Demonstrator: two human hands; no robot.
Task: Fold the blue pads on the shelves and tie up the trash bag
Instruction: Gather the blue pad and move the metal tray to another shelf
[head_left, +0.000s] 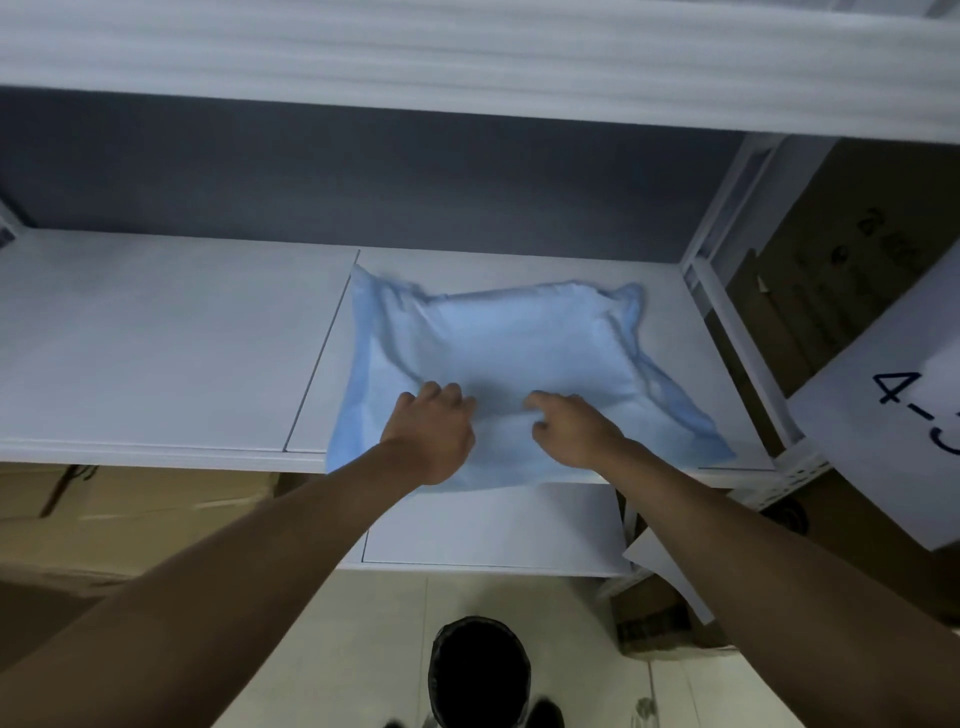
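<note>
Blue pad (519, 364): lay on the white shelf (156, 338), right of its seam, near edge overhanging. Your left hand (434, 434) rested on it, fingers curled under; what they gripped, hidden. Your right hand (569, 428) touched it too, fingers bent, hold unclear. Trash bag (478, 670): black, lining a bin below; base cut off. Paper sign (883, 415): reads "4-", the remainder cropped.

head view | worn on head | faces forward and down | near white shelf (156, 338) | floor (363, 649) below
</note>
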